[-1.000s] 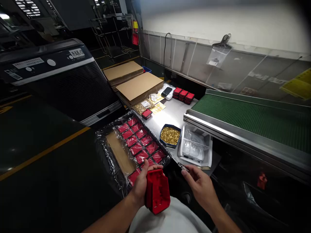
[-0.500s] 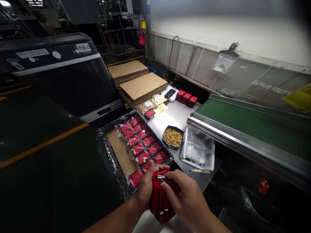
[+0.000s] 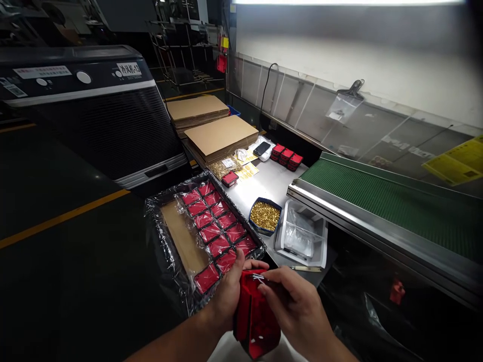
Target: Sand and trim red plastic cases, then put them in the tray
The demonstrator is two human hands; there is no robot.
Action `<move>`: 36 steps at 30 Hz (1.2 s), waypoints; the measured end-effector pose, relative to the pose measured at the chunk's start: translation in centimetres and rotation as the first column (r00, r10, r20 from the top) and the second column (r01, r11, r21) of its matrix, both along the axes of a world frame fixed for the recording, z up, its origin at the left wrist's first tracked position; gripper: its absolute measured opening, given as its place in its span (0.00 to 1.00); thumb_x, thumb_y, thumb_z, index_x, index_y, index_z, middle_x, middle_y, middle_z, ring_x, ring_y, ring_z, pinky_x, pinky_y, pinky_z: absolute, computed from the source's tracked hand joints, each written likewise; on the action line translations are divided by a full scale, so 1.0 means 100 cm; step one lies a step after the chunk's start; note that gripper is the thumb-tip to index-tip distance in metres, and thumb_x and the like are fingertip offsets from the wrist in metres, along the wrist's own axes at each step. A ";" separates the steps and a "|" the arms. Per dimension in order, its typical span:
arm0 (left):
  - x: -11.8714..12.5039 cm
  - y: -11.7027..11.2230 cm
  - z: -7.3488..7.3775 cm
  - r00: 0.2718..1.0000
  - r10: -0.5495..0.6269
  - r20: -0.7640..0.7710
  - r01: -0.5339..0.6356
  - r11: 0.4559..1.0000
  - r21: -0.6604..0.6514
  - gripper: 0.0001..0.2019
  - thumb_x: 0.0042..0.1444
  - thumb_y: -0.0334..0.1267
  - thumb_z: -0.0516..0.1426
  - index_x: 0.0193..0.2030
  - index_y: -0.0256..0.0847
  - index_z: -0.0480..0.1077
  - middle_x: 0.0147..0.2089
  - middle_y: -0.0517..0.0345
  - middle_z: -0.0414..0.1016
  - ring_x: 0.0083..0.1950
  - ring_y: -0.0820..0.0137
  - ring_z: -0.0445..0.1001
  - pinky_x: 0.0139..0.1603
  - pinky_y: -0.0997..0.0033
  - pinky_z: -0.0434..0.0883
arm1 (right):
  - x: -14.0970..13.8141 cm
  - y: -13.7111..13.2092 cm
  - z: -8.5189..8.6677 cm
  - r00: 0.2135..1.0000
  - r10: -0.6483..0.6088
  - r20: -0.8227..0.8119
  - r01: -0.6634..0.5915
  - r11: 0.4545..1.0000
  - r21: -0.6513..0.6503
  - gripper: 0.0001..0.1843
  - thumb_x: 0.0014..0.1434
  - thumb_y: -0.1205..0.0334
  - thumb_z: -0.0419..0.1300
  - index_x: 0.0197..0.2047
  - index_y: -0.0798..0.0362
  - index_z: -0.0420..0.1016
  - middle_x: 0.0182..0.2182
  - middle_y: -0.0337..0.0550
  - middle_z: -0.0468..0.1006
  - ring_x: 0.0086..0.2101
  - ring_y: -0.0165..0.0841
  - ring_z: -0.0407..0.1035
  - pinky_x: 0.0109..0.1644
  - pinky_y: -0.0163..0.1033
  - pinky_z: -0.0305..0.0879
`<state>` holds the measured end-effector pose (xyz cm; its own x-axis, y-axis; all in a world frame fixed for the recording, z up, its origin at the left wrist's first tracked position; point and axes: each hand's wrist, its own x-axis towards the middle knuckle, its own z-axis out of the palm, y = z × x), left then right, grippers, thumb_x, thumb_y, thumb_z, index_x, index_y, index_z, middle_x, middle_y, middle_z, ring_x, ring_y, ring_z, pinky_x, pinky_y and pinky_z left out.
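Dim bench (image 3: 264,187): left hand (image 3: 225,294) clasps red part (image 3: 255,317), right hand (image 3: 298,311) pinches indistinct pin (image 3: 258,276).

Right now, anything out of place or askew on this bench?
One red part sits alone by the yellow sheets, apart from the tray and the stacked red parts. A thin tool lies loose at the table edge. Nothing looks spilled.

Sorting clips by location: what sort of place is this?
Probably a factory assembly station: a green conveyor belt beside a steel workbench, a tray of red plastic parts, a bin of brass pieces, another red part in the left hand.
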<state>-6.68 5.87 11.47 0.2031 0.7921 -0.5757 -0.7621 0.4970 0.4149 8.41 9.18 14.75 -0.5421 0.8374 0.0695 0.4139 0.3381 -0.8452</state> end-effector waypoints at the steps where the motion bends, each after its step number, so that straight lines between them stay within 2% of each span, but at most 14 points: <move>1: 0.000 0.001 0.000 0.999 0.006 0.039 -0.005 1.000 -0.015 0.36 0.59 0.67 0.43 0.45 0.32 0.71 0.37 0.43 0.77 0.34 0.65 0.76 0.36 0.69 0.71 | 0.002 0.001 -0.001 1.000 0.010 0.000 -0.010 0.997 0.076 0.07 0.62 0.64 0.58 0.44 0.50 0.73 0.34 0.42 0.76 0.32 0.31 0.71 0.34 0.37 0.69; 4: 0.002 0.001 0.001 0.988 0.010 0.152 -0.007 1.000 -0.020 0.35 0.59 0.66 0.45 0.42 0.31 0.72 0.35 0.45 0.77 0.32 0.67 0.75 0.35 0.70 0.72 | 0.008 0.005 -0.003 0.997 0.068 0.039 -0.077 0.948 0.310 0.16 0.60 0.70 0.60 0.51 0.50 0.71 0.39 0.45 0.77 0.37 0.34 0.71 0.40 0.40 0.71; 6: 0.003 0.001 0.001 0.977 0.008 0.212 -0.003 1.000 -0.023 0.34 0.59 0.65 0.46 0.42 0.30 0.72 0.33 0.47 0.76 0.31 0.67 0.75 0.33 0.71 0.72 | 0.008 0.007 -0.002 0.992 0.107 0.073 -0.127 0.911 0.393 0.18 0.59 0.72 0.60 0.53 0.51 0.71 0.42 0.46 0.78 0.40 0.36 0.70 0.43 0.43 0.71; 12: 0.005 0.000 0.004 0.945 0.016 0.327 -0.004 0.999 -0.036 0.33 0.60 0.64 0.46 0.40 0.30 0.72 0.30 0.51 0.74 0.30 0.69 0.75 0.31 0.73 0.72 | 0.007 0.006 0.000 0.985 0.137 0.104 -0.169 0.882 0.441 0.20 0.58 0.74 0.60 0.53 0.53 0.71 0.43 0.46 0.79 0.39 0.36 0.68 0.41 0.44 0.72; 19: 0.007 -0.001 0.005 0.940 -0.014 0.342 0.028 0.999 -0.037 0.33 0.61 0.64 0.44 0.39 0.32 0.71 0.29 0.51 0.75 0.30 0.67 0.75 0.32 0.71 0.72 | 0.008 0.003 0.004 0.986 0.132 0.105 -0.167 0.864 0.474 0.19 0.58 0.75 0.60 0.53 0.55 0.71 0.43 0.46 0.79 0.39 0.35 0.68 0.41 0.43 0.72; 23: 0.010 -0.001 0.007 0.945 -0.010 0.326 0.032 0.998 -0.061 0.29 0.62 0.61 0.47 0.35 0.33 0.71 0.28 0.53 0.74 0.29 0.70 0.74 0.32 0.74 0.71 | 0.007 0.004 0.008 0.981 0.146 0.130 -0.192 0.841 0.506 0.16 0.59 0.74 0.59 0.51 0.55 0.72 0.42 0.47 0.80 0.36 0.35 0.68 0.37 0.42 0.70; 26: 0.011 -0.002 0.006 0.960 -0.029 0.279 0.049 0.997 -0.066 0.30 0.62 0.61 0.47 0.37 0.31 0.72 0.28 0.52 0.75 0.29 0.71 0.74 0.33 0.75 0.70 | 0.012 0.005 0.007 0.976 0.156 0.150 -0.213 0.811 0.545 0.16 0.60 0.74 0.59 0.51 0.56 0.72 0.40 0.47 0.80 0.33 0.35 0.68 0.34 0.43 0.69; 28: 0.011 -0.003 0.003 0.965 -0.041 0.260 0.059 0.996 -0.061 0.32 0.62 0.63 0.46 0.39 0.31 0.73 0.29 0.51 0.75 0.29 0.70 0.75 0.34 0.73 0.71 | 0.019 0.003 0.005 0.984 0.127 0.121 -0.173 0.826 0.536 0.17 0.59 0.74 0.60 0.51 0.55 0.72 0.39 0.47 0.80 0.34 0.35 0.69 0.35 0.43 0.69; 29: 0.010 -0.003 0.002 0.966 -0.048 0.252 0.066 0.996 -0.061 0.33 0.61 0.63 0.46 0.39 0.31 0.73 0.29 0.50 0.76 0.29 0.69 0.75 0.34 0.73 0.71 | 0.023 0.002 0.004 0.993 0.087 0.083 -0.117 0.854 0.507 0.17 0.59 0.74 0.60 0.51 0.54 0.71 0.38 0.46 0.79 0.35 0.35 0.69 0.36 0.42 0.70; 31: 0.009 -0.004 0.001 0.968 -0.056 0.245 0.077 0.994 -0.076 0.34 0.59 0.65 0.46 0.41 0.31 0.73 0.31 0.48 0.77 0.31 0.66 0.76 0.35 0.70 0.72 | 0.030 -0.003 0.001 0.999 -0.017 -0.031 0.028 0.915 0.403 0.17 0.59 0.72 0.60 0.51 0.52 0.70 0.38 0.46 0.77 0.37 0.34 0.71 0.38 0.40 0.71; 33: 0.008 -0.003 0.003 0.964 -0.032 0.264 0.065 0.991 -0.118 0.35 0.58 0.67 0.46 0.43 0.31 0.73 0.33 0.45 0.78 0.32 0.63 0.77 0.36 0.67 0.72 | 0.034 -0.011 -0.001 0.983 -0.072 -0.166 0.121 0.944 0.306 0.15 0.62 0.68 0.58 0.52 0.51 0.68 0.40 0.47 0.77 0.40 0.34 0.72 0.40 0.39 0.72; 34: 0.009 -0.002 0.005 0.956 -0.007 0.293 0.049 0.989 -0.137 0.36 0.57 0.67 0.46 0.43 0.31 0.73 0.33 0.44 0.78 0.33 0.62 0.77 0.36 0.66 0.73 | 0.034 -0.015 -0.002 0.973 -0.039 -0.226 0.107 0.948 0.301 0.13 0.63 0.64 0.57 0.51 0.51 0.67 0.39 0.46 0.77 0.40 0.35 0.73 0.43 0.41 0.72; 36: 0.013 0.000 0.010 0.926 0.036 0.377 0.032 0.985 -0.172 0.36 0.57 0.68 0.46 0.40 0.30 0.73 0.32 0.43 0.78 0.32 0.61 0.76 0.36 0.65 0.73 | 0.030 -0.024 -0.004 0.947 0.117 -0.298 -0.004 0.936 0.352 0.10 0.64 0.55 0.56 0.47 0.48 0.67 0.35 0.42 0.79 0.38 0.35 0.75 0.51 0.46 0.70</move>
<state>-5.34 5.89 12.46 0.4303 0.6888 -0.5834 -0.8462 0.5329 0.0051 11.39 6.77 14.31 -0.4950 0.6975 0.5180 0.1202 0.6455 -0.7543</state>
